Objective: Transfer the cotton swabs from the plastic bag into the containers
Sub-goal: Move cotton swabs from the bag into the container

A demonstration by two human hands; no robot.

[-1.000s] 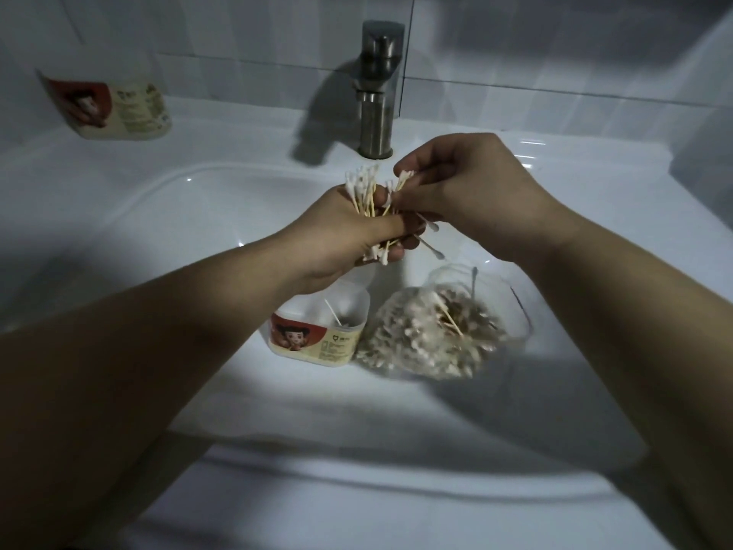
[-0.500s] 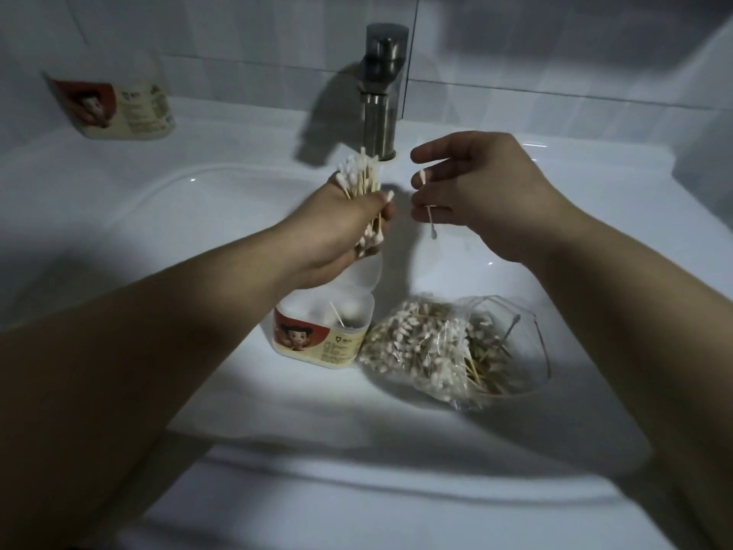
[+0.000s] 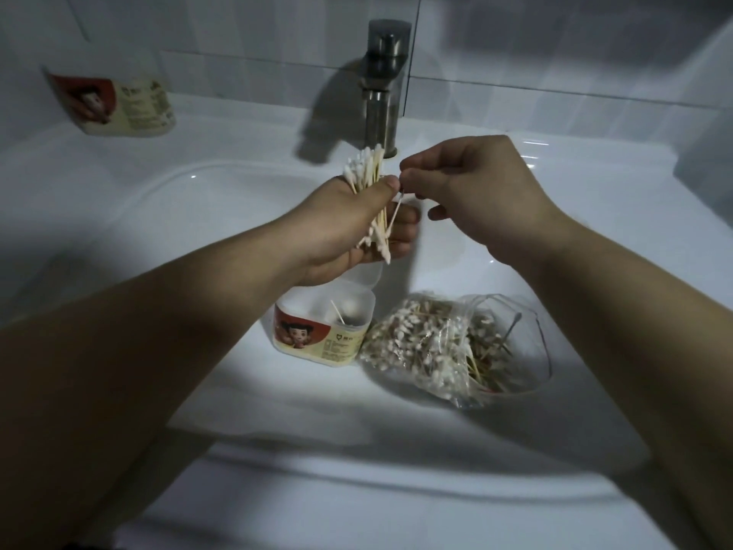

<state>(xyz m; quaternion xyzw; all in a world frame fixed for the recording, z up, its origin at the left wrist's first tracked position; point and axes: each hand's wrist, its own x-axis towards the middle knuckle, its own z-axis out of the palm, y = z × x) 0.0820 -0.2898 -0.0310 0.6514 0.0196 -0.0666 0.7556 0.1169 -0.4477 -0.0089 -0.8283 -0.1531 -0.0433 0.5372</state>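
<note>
My left hand (image 3: 349,228) grips a bundle of cotton swabs (image 3: 367,172) upright above the sink basin. Beside it, my right hand (image 3: 472,192) pinches a single swab (image 3: 394,214) and holds it against the bundle. Below the hands an open white container (image 3: 325,331) with a red cartoon label stands in the basin, one swab leaning inside it. A clear plastic bag (image 3: 448,351) full of swabs lies just right of the container, touching it.
A metal faucet (image 3: 382,81) rises at the back of the white sink (image 3: 198,216). A second labelled container (image 3: 119,107) lies on the ledge at the back left. Tiled wall stands behind.
My right hand moved left with its single swab and brought it against the bundle. The left hand kept its grip and stayed roughly in place.
</note>
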